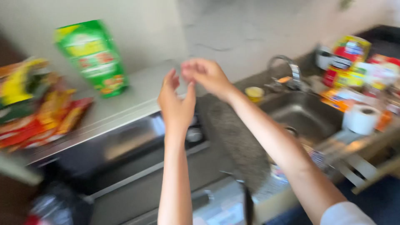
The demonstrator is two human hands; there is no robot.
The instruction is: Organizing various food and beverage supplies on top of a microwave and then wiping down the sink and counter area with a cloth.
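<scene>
The frame is heavily motion-blurred. My left hand (176, 102) is raised over a dark stove top (125, 146), fingers pointing up and slightly apart, holding nothing I can see. My right hand (206, 75) is just above and to its right, fingers curled, its fingertips near the left hand's. Whether something small is pinched in the right hand is not visible. A green standing pouch (93, 56) leans against the wall on the ledge to the left of both hands.
Red and yellow packets (37, 112) pile at the left. A steel sink (306, 114) with a tap (291, 71) lies right, with a paper roll (362, 118), tins and packets (348, 58) around it. A dark pan handle (248, 204) shows below.
</scene>
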